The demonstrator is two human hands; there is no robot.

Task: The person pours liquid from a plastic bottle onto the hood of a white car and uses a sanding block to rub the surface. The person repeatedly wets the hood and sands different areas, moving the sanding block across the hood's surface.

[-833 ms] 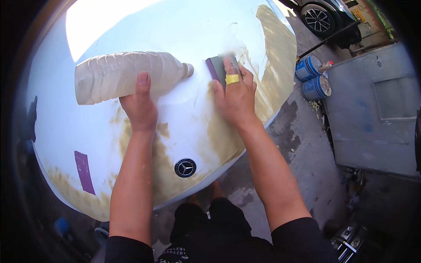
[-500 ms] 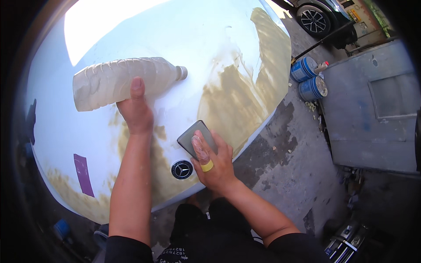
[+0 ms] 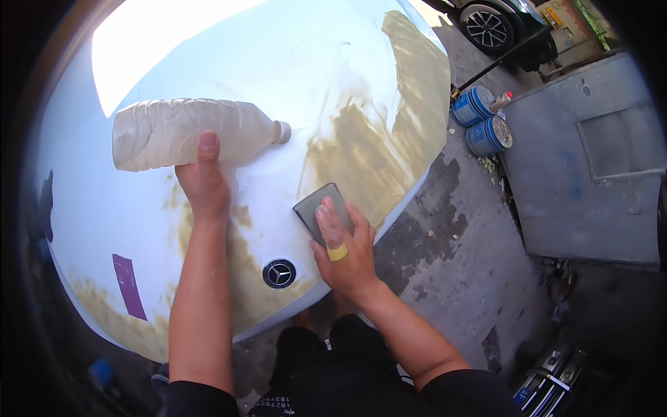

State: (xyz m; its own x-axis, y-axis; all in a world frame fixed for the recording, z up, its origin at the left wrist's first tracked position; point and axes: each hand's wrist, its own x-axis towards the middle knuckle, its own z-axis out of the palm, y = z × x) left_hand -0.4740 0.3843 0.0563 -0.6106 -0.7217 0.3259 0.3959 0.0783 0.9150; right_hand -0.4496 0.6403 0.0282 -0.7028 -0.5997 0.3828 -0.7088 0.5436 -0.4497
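Note:
My left hand (image 3: pixel 205 184) is wrapped round a large clear plastic bottle (image 3: pixel 163 132), which lies on its side with its neck toward the right. Cloudy liquid seems to fill it, and the thumb lies over its near side. Beneath it is a white car hood (image 3: pixel 215 73) with tan filler patches (image 3: pixel 354 149). My right hand (image 3: pixel 347 250) grips a dark grey sanding block (image 3: pixel 313 208) and presses it flat on the hood. One finger of that hand is wrapped in clear plastic with yellow tape. Left of the block sits a round emblem (image 3: pixel 278 273).
A strip of purple tape (image 3: pixel 129 286) sticks to the hood at the left. Two blue buckets (image 3: pixel 488 135) stand on the concrete floor at the right, next to a large grey panel (image 3: pixel 590 174). A car wheel (image 3: pixel 487 29) shows at the far right.
My right hand and the sanding block have moved slightly right and up over the hood, farther from the emblem. The bottle is now more level, still in my left hand.

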